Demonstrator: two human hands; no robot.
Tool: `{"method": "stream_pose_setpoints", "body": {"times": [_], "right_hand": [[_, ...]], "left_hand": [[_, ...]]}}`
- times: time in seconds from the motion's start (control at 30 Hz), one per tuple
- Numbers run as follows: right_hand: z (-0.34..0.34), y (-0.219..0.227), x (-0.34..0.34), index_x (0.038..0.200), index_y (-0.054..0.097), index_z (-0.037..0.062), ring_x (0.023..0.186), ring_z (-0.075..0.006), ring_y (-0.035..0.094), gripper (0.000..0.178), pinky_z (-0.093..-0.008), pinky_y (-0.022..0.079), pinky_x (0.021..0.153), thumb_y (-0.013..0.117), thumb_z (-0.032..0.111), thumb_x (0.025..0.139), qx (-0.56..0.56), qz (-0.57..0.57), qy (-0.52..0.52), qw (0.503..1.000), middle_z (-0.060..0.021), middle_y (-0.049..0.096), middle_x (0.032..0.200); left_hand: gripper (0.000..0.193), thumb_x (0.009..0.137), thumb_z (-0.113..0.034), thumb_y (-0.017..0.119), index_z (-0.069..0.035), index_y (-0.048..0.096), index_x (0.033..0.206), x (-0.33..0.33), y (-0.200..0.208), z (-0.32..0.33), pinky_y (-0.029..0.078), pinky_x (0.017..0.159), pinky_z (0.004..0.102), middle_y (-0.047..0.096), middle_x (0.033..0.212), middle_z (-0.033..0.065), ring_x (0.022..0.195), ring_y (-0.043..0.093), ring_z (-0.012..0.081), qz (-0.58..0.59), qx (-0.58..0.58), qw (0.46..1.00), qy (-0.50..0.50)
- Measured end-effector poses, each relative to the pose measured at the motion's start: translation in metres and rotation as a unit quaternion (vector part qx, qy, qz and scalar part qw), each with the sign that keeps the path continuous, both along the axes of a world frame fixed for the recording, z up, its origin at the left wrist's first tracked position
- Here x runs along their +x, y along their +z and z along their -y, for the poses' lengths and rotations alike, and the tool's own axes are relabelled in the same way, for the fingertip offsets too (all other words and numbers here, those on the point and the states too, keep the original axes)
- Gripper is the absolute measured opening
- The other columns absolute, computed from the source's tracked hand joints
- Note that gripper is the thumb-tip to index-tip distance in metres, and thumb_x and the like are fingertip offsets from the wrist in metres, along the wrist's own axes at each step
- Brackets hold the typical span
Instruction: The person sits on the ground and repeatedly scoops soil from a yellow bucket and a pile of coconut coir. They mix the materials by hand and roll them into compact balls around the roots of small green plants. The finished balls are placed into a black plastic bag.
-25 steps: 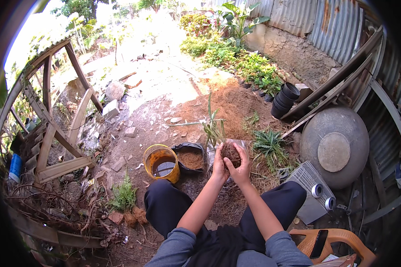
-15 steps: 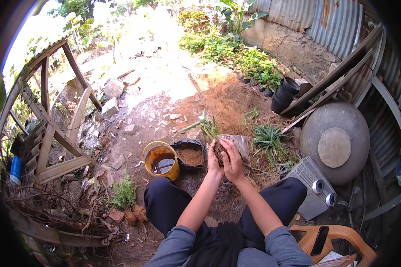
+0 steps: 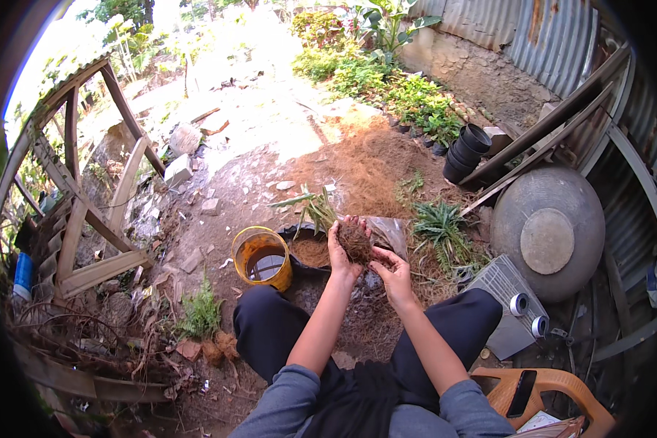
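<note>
Brown, fibrous root ball (image 3: 355, 244) sits cupped in the bare left hand (image 3: 339, 252), whose fingers curl round its left and far sides, as I see from afar through the head camera. The bare right hand (image 3: 393, 274) is just beside the ball's lower right, fingers bent and partly spread; I cannot tell whether its fingertips touch the ball or pinch anything. From the ball, long, narrow green leaves (image 3: 314, 209) lean up and to the left. Past the fingers I find a black plastic bag (image 3: 306, 271) holding dry brown fibre (image 3: 311, 253) and, left of it, a round yellow plastic bucket (image 3: 284, 278) with dark liquid (image 3: 265, 267) inside. To the right of the hands I make out a pale, crumpled plastic sheet (image 3: 391, 232) and, farther right, a clump of spiky green plants (image 3: 438, 225). Farther out on my right rests a big, round grey vessel (image 3: 588, 233), with a stack of black plastic pots (image 3: 466, 157) beyond it to the left
</note>
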State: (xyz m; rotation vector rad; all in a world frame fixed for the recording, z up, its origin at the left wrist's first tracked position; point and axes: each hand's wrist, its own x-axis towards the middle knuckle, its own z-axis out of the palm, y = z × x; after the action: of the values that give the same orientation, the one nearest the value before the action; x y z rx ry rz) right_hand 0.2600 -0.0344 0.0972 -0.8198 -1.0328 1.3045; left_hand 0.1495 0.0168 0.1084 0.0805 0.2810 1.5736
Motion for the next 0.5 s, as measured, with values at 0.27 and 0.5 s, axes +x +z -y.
{"method": "stream_pose_setpoints", "body": {"times": [0.27, 0.5], "right_hand": [[0.002, -0.003, -0.012, 0.092, 0.059, -0.0031, 0.087, -0.0111, 0.056, 0.023, -0.0235, 0.044, 0.077, 0.067, -0.001, 0.071, 0.034, 0.082, -0.064, 0.994, -0.0057, 0.060, 0.092], [0.004, 0.046, -0.005, 0.094, 0.056, 0.0027, 0.094, -0.0219, 0.053, 0.029, -0.0322, 0.042, 0.083, 0.068, 0.008, 0.068, 0.246, 0.307, -0.121, 0.911, -0.0112, 0.055, 0.098]], "left_hand": [[0.034, 0.084, -0.036, 0.048, -0.010, 0.053, 0.104, 0.002, 0.001, 0.007, 0.047, 0.079, 0.0373, 0.055, 0.095, 0.0047, 0.089, 0.055, 0.0217, -0.006, -0.012, 1.000, 0.008], [0.032, 0.082, -0.034, 0.048, -0.010, 0.056, 0.102, -0.008, 0.006, 0.009, 0.047, 0.075, 0.0322, 0.058, 0.093, 0.0016, 0.084, 0.055, 0.0172, 0.000, -0.005, 0.999, -0.044]]}}
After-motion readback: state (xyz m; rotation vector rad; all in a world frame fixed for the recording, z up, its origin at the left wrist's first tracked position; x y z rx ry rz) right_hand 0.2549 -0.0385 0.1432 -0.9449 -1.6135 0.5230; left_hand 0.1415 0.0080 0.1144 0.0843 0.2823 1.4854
